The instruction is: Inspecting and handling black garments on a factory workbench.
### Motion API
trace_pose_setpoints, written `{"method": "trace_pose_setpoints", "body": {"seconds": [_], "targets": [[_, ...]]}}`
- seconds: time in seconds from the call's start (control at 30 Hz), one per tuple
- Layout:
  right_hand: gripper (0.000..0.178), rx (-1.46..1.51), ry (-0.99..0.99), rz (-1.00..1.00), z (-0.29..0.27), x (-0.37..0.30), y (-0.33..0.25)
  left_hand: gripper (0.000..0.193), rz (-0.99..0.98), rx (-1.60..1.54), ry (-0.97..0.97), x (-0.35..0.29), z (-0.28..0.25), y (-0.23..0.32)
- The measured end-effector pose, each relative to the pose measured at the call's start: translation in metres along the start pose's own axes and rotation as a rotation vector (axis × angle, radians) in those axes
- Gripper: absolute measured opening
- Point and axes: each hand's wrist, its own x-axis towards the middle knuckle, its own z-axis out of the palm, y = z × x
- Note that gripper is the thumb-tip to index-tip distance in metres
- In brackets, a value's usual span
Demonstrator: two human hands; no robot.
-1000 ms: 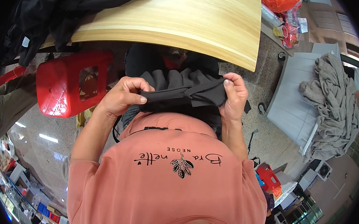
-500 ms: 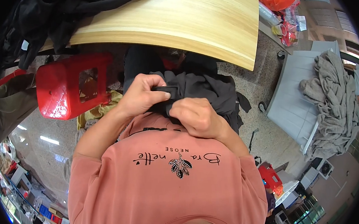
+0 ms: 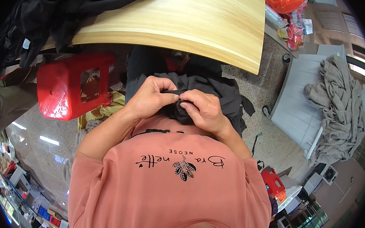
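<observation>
A dark grey garment [image 3: 216, 88] lies bunched across my lap. My left hand [image 3: 154, 98] is closed on a folded edge of it, with the thumb on top. Close against the left thumb tip, my right hand [image 3: 203, 108] pinches the same edge between thumb and forefinger. The fingertips of both hands nearly meet. Whether anything small sits between them is too fine to make out. The rest of the cloth spreads past my right hand and hangs toward the floor.
A wooden table [image 3: 184, 20] stands in front, with black clothing [image 3: 66, 20] on its left end. Under it at left is a red plastic stool [image 3: 60, 90] beside yellow cloth [image 3: 102, 113]. At right, a grey wheeled cart [image 3: 297, 93] carries grey knit fabric [image 3: 334, 107].
My right hand has moved up and inward, its fingers opening from a curl into a pinch beside the left thumb. My left hand has shifted slightly right, still gripping the garment.
</observation>
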Motion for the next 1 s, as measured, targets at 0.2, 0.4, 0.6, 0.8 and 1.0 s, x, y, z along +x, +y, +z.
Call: {"method": "trace_pose_setpoints", "body": {"seconds": [0.2, 0.4, 0.6, 0.8, 1.0], "targets": [[0.015, 0.192, -0.146, 0.211, -0.006, -0.006, 0.005, 0.003, -0.019, 0.049, 0.01, 0.0, -0.004, -0.002], [0.016, 0.051, -0.097, 0.226, -0.003, -0.015, 0.007, 0.004, -0.015, 0.033, 0.025, 0.0, -0.003, -0.005], [0.016, -0.033, -0.029, 0.044, -0.006, -0.012, 0.003, 0.004, -0.038, 0.063, 0.049, 0.001, -0.003, -0.003], [0.016, -0.292, -0.106, -0.35, -0.002, -0.005, -0.005, 0.003, 0.007, 0.149, 0.006, 0.005, 0.005, -0.002], [0.015, -0.357, 0.061, -0.38, 0.004, -0.004, 0.001, 0.003, 0.043, 0.241, -0.083, 0.003, 0.002, -0.002]]}}
